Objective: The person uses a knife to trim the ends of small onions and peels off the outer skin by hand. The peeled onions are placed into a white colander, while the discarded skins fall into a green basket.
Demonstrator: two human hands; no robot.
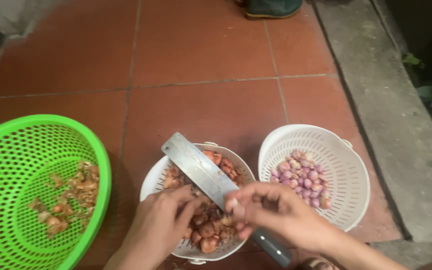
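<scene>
The right hand [276,212] is closed around a big knife [201,172], and its flat metal blade points up and to the left over a white basket [157,182] of unpeeled shallots [207,230]. The left hand [163,222] pinches a small shallot right beside the blade (you can hardly see it between the fingers). A second white basket [348,165] just to the right holds peeled purple shallots [303,177]. A green basket [93,150] on the left holds brown skins [68,197]. Everything sits on red floor tiles [201,45].
</scene>
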